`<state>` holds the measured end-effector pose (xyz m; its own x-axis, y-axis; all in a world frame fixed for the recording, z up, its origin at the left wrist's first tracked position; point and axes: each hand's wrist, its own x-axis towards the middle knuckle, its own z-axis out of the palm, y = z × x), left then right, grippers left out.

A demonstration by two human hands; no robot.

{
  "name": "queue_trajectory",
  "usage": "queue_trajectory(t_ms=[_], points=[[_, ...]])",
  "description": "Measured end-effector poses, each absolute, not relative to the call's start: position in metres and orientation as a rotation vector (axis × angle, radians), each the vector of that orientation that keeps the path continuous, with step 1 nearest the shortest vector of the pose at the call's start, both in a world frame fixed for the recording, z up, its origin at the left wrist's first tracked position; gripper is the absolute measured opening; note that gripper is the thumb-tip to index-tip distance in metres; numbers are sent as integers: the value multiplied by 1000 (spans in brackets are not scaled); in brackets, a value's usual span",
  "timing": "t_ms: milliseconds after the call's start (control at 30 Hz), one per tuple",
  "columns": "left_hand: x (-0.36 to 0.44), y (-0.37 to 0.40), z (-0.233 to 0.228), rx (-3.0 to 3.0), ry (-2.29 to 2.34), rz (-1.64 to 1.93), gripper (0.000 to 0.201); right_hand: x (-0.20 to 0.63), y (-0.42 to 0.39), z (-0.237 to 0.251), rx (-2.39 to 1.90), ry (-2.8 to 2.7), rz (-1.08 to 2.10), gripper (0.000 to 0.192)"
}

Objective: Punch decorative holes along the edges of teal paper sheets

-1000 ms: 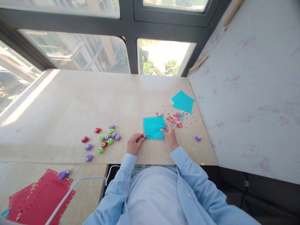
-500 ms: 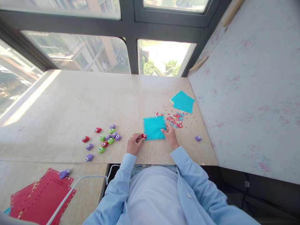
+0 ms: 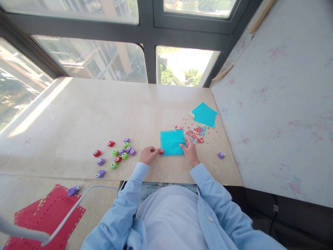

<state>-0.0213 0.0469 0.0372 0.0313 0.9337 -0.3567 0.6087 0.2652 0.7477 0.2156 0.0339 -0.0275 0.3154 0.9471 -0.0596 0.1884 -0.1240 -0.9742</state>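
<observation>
Two hands work the blue sheet (image 3: pixel 172 142): the left hand (image 3: pixel 148 155) pinches a red punch (image 3: pixel 161 151) at its eight-o'clock corner, while the right hand (image 3: pixel 189 150) lies open, fingers pressing its three-o'clock edge.

turquoise paper sheet (image 3: pixel 171 141), red punch (image 3: pixel 161 151), pale blue sleeves (image 3: pixel 208 180)

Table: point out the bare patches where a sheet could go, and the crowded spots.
The table is bare across its far half, from the window frame down to the punch cluster. A smaller bare strip lies between that cluster and the left hand. Crowded: around the blue sheet, both hands, the confetti and the blue stack.
</observation>
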Motion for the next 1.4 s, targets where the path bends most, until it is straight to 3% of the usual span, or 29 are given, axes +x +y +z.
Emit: queue_trajectory(t_ms=[600, 1167, 1400], points=[[-25, 58, 40, 1254, 1488, 361, 53, 216, 33, -22, -1556, -1062, 935, 57], [-24, 61, 32, 1081, 1498, 378, 53, 215, 34, -30, -1568, -1024, 948, 58], [-20, 63, 40, 1038, 1494, 322, 44, 216, 33, -27, -1568, -1059, 952, 58]])
